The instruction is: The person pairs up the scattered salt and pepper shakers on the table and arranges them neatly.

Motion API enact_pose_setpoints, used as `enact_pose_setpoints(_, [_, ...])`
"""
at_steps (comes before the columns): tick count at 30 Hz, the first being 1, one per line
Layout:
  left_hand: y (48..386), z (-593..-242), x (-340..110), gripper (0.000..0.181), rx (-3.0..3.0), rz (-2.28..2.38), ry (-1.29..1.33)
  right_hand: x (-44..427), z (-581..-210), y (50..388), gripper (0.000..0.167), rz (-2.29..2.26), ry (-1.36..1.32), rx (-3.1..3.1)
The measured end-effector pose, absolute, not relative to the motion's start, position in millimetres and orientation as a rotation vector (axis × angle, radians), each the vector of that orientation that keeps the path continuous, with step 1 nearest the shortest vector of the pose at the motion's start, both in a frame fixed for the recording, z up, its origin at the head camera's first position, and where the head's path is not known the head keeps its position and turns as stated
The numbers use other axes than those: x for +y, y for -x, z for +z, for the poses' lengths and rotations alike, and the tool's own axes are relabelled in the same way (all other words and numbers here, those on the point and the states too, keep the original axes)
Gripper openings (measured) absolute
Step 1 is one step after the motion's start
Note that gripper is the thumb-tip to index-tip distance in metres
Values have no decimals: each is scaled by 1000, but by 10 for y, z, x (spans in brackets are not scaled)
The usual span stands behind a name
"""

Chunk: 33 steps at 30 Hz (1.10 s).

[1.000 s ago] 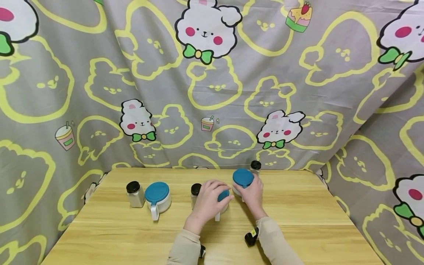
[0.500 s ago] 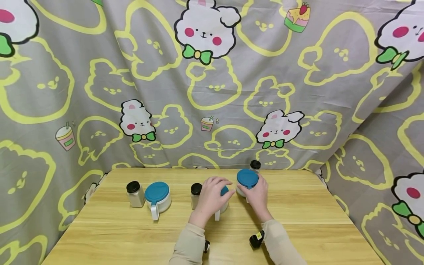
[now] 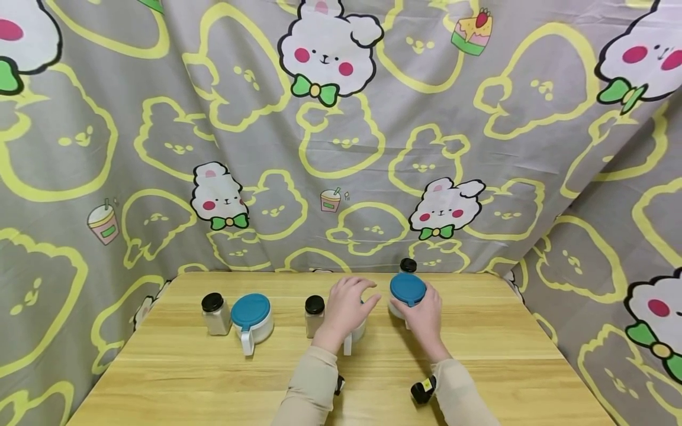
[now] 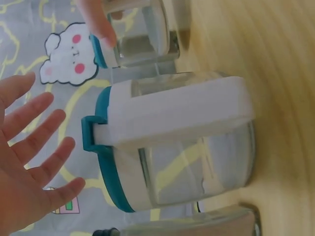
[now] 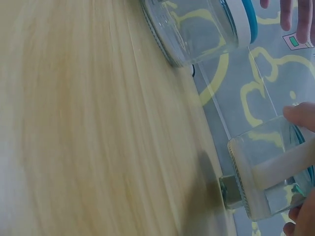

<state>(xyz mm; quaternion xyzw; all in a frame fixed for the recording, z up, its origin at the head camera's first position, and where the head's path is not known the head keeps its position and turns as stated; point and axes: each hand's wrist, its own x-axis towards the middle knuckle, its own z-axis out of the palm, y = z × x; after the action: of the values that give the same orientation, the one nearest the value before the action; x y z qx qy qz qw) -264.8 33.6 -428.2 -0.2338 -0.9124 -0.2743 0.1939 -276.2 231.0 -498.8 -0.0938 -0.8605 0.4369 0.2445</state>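
Note:
My right hand [image 3: 428, 316] grips a glass jar [image 3: 407, 289] with a blue lid and white handle, thumb and fingers round its upper part. In the right wrist view this jar [image 5: 270, 147] is raised off the table, with a shadow below it and some pale content at its base. My left hand [image 3: 345, 307] holds nothing; its fingers spread loosely above a second blue-lidded jar, whose handle [image 3: 348, 344] shows below the hand. The left wrist view shows this second jar [image 4: 182, 113] standing on the table, apart from the fingers [image 4: 54, 164].
A third blue-lidded jar [image 3: 251, 310] stands at the left, beside a black-capped square bottle [image 3: 214, 313]. Another black-capped bottle [image 3: 314, 313] is left of the second jar. A further one [image 3: 408, 265] stands behind the held jar, near the back edge and patterned curtain [image 3: 341, 142].
My right hand has carried its jar to the right, away from the second jar. My left hand has shifted slightly right and its fingers have lifted clear of the lid.

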Motion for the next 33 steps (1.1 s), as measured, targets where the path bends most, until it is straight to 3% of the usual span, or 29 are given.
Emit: enact_pose_setpoints(33, [3012,-4204,726,43,-2684,-828,555,2612,-4957,2536,99,1179,356,-2367])
